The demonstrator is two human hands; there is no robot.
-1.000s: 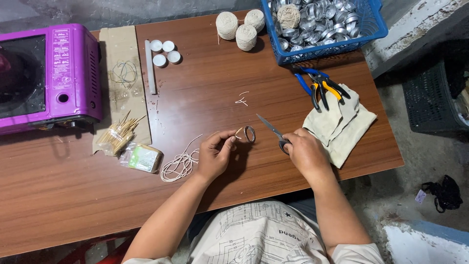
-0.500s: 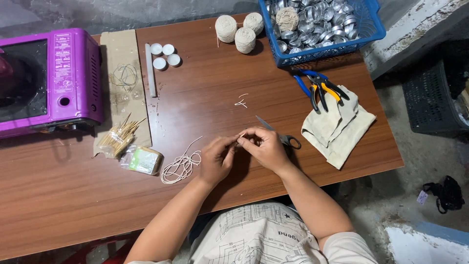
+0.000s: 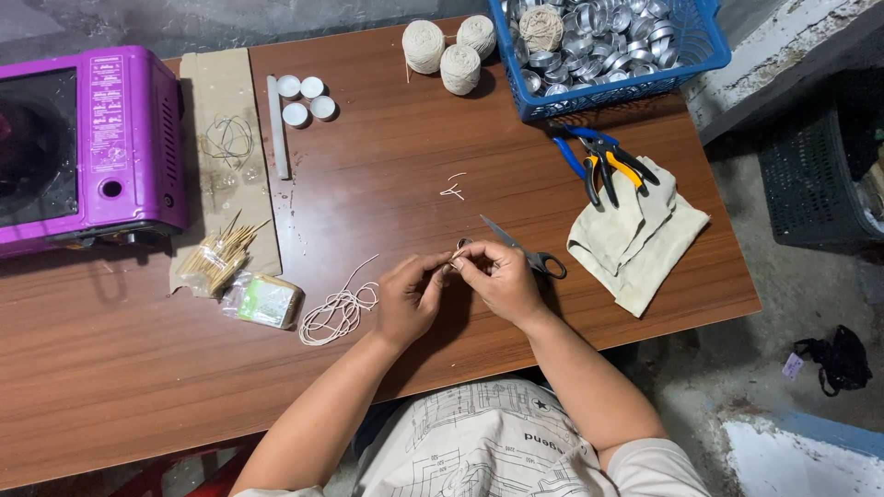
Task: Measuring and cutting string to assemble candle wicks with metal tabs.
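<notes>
Head view: both hands meet over the middle of the brown desk (image 3: pixel 552 368). The left hand (image 3: pixel 410 299) and right hand (image 3: pixel 497 281) are each closed to a fingertip pinch on a short piece of pale string (image 3: pixel 458 251), which sits between them just above the desk; what lies inside the pinch is too small to tell.

The string looks thin, off-white and limp. It should weigh almost nothing, bend at any touch and fray at a cut end, so a pinch close to the tip seems the best place to hold it.

A loose coil (image 3: pixel 336 308) of the same string lies just left of the left hand. Scissors (image 3: pixel 520 250) lie on the desk behind the right hand, touching or nearly so. Further right is a folded cloth (image 3: pixel 640 244) with pliers (image 3: pixel 603 166) at its top edge. At the far edge stand three string balls (image 3: pixel 447 51) and a blue basket (image 3: pixel 686 69) of metal cups. To the left are a purple stove (image 3: pixel 101 138), a bundle of sticks (image 3: pixel 216 258) and small white discs (image 3: pixel 304 97).
</notes>
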